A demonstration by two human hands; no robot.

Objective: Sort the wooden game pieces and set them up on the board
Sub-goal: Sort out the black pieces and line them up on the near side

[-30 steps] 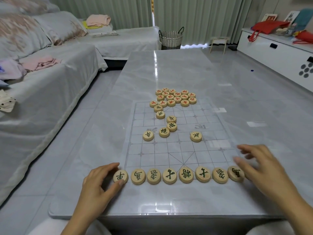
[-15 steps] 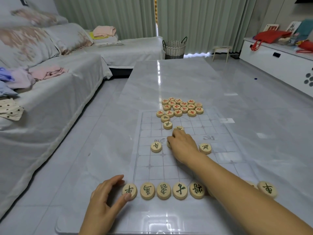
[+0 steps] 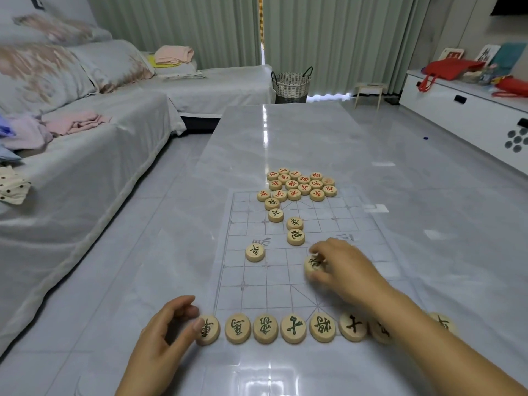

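Board: a clear sheet with a printed grid, which I see lying flat on the glossy grey table.
Right hand: it hangs over the near half of the board, right of centre. The fingers are curled, and thumb and fingertips pinch one green-marked disc.
Pinched disc: its face tilts toward me. I cannot tell whether it touches the board.
Left hand: it sits at the board's near left corner. The fingers are loosely curled and hold nothing, and the thumb tip rests against the end disc of the near row.
Near row: green-marked discs stand side by side along the board's near edge. I count six in full view and two more partly hidden behind the right forearm.
Loose green discs: five lie scattered on the grid between the near row and the far edge. One lies apart to the left.
Red pile: red-marked discs are bunched together and touching at the board's far edge, some of them off the grid.
Sofa: it stands to my left with folded cloths on it.
Basket: it stands beyond the table's far end.
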